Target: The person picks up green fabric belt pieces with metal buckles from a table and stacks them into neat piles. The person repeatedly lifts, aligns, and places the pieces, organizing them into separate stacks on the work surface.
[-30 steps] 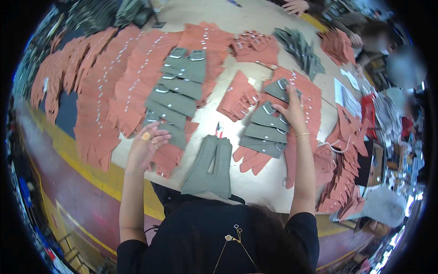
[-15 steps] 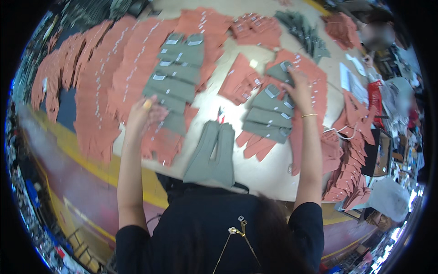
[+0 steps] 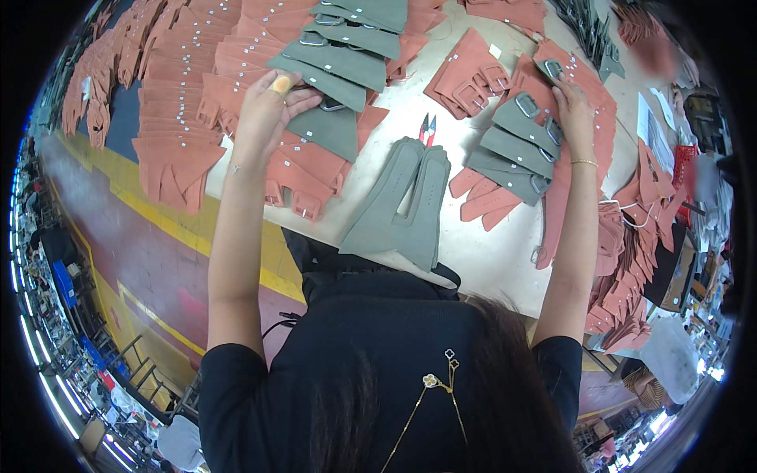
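Observation:
My left hand [image 3: 264,110] rests on the lower end of a fanned row of grey-green leather pieces with metal buckles [image 3: 339,71], fingers on the bottom piece. My right hand [image 3: 574,114] presses on the top of a second fanned row of grey-green buckle pieces [image 3: 516,146] that lies over terracotta pieces. Between the two rows, at the table's near edge, lies a stack of long grey-green leather cut-outs [image 3: 404,206]. A small pair of red-handled snips [image 3: 426,128] lies just above that stack.
Terracotta leather pieces [image 3: 173,102] cover the table's left side in overlapping rows; more lie at the right edge [image 3: 631,236] and top [image 3: 465,75]. The pale table top [image 3: 489,252] ends near my body. A red floor with yellow lines [image 3: 150,236] is at left.
My view has tilted closer over the table. My left hand moved up from the terracotta pieces onto the left grey-green row. My right hand stayed on the right row.

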